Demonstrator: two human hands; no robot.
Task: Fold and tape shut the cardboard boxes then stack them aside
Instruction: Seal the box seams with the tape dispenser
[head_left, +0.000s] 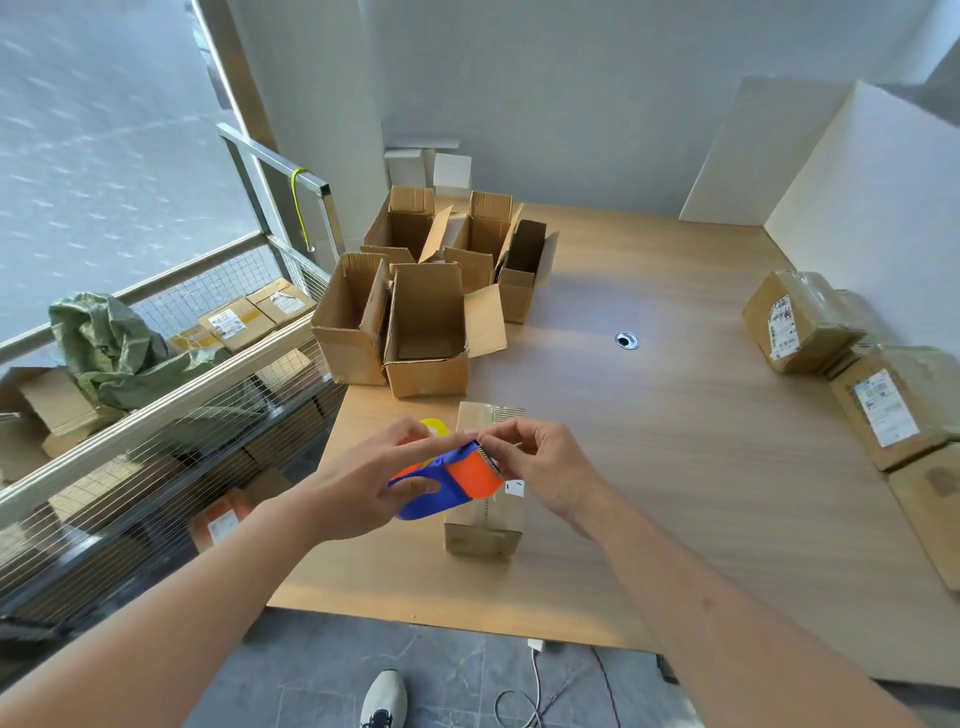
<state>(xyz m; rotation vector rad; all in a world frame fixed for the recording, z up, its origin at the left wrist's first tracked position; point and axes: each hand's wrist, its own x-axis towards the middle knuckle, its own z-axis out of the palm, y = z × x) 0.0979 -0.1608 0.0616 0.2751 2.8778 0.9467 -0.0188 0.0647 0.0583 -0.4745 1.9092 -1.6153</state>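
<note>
Gripping the blue-and-orange tape dispenser (447, 480) by its handle, the left hand (363, 480) holds it just above the closed cardboard box (485, 525), while the right hand (540, 467) pinches the tape end at the serrated blade. Thin and sticky, the tape likely wants taut tension. Beyond the box stand open cartons (426, 332), probably light and stiff, best lifted by their side walls.

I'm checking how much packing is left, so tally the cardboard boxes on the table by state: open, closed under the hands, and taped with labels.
Open empty boxes: 5, clustered at the table's far left
Closed box under the hands: 1
Taped, labelled boxes: 3 clearly seen at the right edge; more may be cut off
Total: 9
</note>
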